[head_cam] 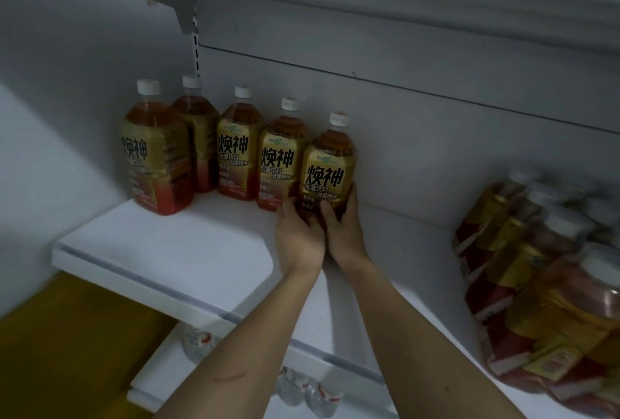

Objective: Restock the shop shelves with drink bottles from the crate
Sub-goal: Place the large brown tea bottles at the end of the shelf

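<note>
While both hands grip its base | left hand (299, 234), right hand (342, 227) fingers curled round bottle (327, 170) | amber plastic, gold label, white cap | shelf (188, 251) back edge

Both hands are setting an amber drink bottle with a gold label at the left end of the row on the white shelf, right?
Not quite: the head view shows both the left hand and right hand gripping the amber gold-labelled bottle at the row's right end, on the white shelf.

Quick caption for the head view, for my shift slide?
Both hands grip the base of the rightmost bottle, setting it upright in the row on the white shelf.
</note>
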Motion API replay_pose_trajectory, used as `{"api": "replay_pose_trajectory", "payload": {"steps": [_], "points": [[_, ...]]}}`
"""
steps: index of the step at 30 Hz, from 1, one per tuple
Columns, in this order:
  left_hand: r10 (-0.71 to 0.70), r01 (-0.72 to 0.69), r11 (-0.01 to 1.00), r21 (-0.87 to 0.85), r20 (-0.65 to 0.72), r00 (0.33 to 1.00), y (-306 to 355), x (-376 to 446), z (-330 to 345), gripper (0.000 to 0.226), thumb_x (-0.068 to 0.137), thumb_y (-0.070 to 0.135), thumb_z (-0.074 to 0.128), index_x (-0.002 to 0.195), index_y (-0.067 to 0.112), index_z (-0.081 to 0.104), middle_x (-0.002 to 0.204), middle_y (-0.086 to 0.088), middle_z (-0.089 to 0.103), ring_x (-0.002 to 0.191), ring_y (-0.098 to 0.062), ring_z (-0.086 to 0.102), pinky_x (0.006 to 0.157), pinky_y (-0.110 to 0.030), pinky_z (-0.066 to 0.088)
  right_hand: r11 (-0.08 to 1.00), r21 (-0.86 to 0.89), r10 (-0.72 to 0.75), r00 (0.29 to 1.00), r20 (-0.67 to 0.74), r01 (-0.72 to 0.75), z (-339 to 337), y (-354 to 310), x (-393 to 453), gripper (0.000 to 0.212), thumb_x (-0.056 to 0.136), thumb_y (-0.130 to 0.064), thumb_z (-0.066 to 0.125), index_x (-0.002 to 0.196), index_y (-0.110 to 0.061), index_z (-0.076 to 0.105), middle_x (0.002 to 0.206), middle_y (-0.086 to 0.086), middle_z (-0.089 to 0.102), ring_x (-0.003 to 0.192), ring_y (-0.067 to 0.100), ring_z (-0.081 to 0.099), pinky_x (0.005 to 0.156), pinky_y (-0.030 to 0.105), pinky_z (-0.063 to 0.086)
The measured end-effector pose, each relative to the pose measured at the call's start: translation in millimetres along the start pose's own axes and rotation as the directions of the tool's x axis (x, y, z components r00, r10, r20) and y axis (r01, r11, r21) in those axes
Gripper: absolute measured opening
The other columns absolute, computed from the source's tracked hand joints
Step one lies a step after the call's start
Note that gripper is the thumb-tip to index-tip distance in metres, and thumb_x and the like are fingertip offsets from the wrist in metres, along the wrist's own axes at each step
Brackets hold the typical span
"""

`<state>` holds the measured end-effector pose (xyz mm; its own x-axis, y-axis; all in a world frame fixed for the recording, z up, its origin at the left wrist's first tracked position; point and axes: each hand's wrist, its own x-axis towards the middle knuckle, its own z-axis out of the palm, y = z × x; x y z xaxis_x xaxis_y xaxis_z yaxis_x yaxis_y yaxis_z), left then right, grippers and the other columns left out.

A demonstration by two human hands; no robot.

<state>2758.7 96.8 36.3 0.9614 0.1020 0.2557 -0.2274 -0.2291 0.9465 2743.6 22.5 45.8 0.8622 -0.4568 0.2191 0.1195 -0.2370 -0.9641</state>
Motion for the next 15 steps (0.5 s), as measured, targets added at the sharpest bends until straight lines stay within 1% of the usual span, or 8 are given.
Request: {"api": "replay_pose_trajectory", "payload": {"steps": [2, 4, 7, 9, 11, 12, 13, 15], "points": [[0.001, -0.001, 1.0, 0.004, 0.002, 1.0, -0.6, 0.0, -0.7, 0.036, 0.093, 0.007, 0.053, 0.129, 0.007, 0.054, 0.124, -0.012, 0.059, 0.11, -0.03, 0.059, 0.084, -0.028, 0.044, 0.999, -0.033, 0.026, 1.0, 0.0, -0.026, -2.9, 1.9, -6.4, 0.066, 0.101, -0.016, 0.053, 0.156, -0.034, 0.02, 0.148, -0.007, 0.049, 0.134, 0.01, 0.047, 0.113, 0.033, 0.038], [0.005, -0.005, 1.0, 0.018, 0.014, 1.0, -0.3, -0.7, -2.9, 0.036, 0.092, 0.005, 0.053, 0.129, 0.007, 0.056, 0.124, -0.013, 0.06, 0.109, -0.03, 0.059, 0.083, -0.028, 0.043, 0.996, -0.041, 0.079, 0.997, -0.003, -0.079, -6.6, 1.6, -14.3, 0.056, 0.1, -0.008, 0.05, 0.149, -0.032, 0.034, 0.138, -0.008, 0.057, 0.126, 0.01, 0.053, 0.111, 0.032, 0.042], [0.018, -0.021, 0.999, 0.041, 0.068, 0.998, 0.3, -3.2, -7.9, 0.039, 0.09, 0.002, 0.053, 0.129, 0.007, 0.058, 0.124, -0.013, 0.064, 0.112, -0.031, 0.061, 0.086, -0.03, 0.046, 0.988, -0.056, 0.147, 0.989, 0.017, -0.145, -13.7, -4.9, -36.5, 0.045, 0.1, -0.008, 0.047, 0.141, -0.027, 0.046, 0.127, -0.01, 0.062, 0.118, 0.01, 0.059, 0.106, 0.031, 0.046], [0.034, -0.045, 0.995, 0.084, 0.129, 0.991, 1.9, -6.0, -13.6, 0.042, 0.089, 0.0, 0.053, 0.13, 0.006, 0.058, 0.124, -0.016, 0.065, 0.113, -0.034, 0.061, 0.087, -0.033, 0.046, 0.983, -0.093, 0.163, 0.985, 0.052, -0.158, -22.2, -11.1, -55.9, 0.043, 0.101, -0.01, 0.046, 0.142, -0.024, 0.046, 0.129, -0.01, 0.06, 0.122, 0.014, 0.056, 0.103, 0.028, 0.045], [0.028, -0.054, 0.989, 0.137, 0.188, 0.982, 0.9, -8.0, -19.5, 0.041, 0.087, -0.003, 0.052, 0.126, 0.004, 0.058, 0.121, -0.019, 0.066, 0.11, -0.038, 0.061, 0.081, -0.03, 0.044, 0.97, -0.181, 0.18, 0.978, 0.103, -0.16, -31.3, -17.2, -73.0, 0.05, 0.103, -0.012, 0.046, 0.151, -0.019, 0.036, 0.139, -0.007, 0.05, 0.131, 0.015, 0.046, 0.103, 0.024, 0.038], [0.02, -0.053, 0.987, 0.151, 0.213, 0.977, 4.4, -14.5, -23.9, 0.04, 0.086, -0.005, 0.052, 0.124, 0.003, 0.058, 0.12, -0.019, 0.065, 0.109, -0.038, 0.061, 0.079, -0.03, 0.043, 0.962, -0.225, 0.186, 0.976, 0.117, -0.156, -39.4, -21.6, -84.0, 0.053, 0.103, -0.014, 0.046, 0.154, -0.015, 0.03, 0.148, 0.0, 0.045, 0.136, 0.018, 0.042, 0.103, 0.023, 0.035], [0.009, -0.049, 0.984, 0.169, 0.23, 0.973, 6.2, -21.1, -27.8, 0.039, 0.087, -0.005, 0.052, 0.124, 0.003, 0.058, 0.12, -0.019, 0.065, 0.109, -0.038, 0.061, 0.08, -0.032, 0.045, 0.95, -0.275, 0.185, 0.974, 0.127, -0.145, -46.4, -25.0, -93.7, 0.057, 0.103, -0.018, 0.048, 0.155, -0.012, 0.027, 0.153, 0.004, 0.041, 0.14, 0.021, 0.039, 0.104, 0.024, 0.033], [0.011, -0.081, 0.962, 0.262, 0.26, 0.966, 9.1, -38.9, -35.6, 0.04, 0.091, 0.003, 0.054, 0.131, 0.004, 0.054, 0.128, -0.018, 0.062, 0.115, -0.037, 0.059, 0.089, -0.037, 0.048, 0.917, -0.387, 0.171, 0.972, 0.161, -0.097, -61.0, -27.4, -113.9, 0.062, 0.102, -0.027, 0.052, 0.156, -0.013, 0.025, 0.157, 0.006, 0.037, 0.142, 0.024, 0.038, 0.106, 0.026, 0.032]]}}
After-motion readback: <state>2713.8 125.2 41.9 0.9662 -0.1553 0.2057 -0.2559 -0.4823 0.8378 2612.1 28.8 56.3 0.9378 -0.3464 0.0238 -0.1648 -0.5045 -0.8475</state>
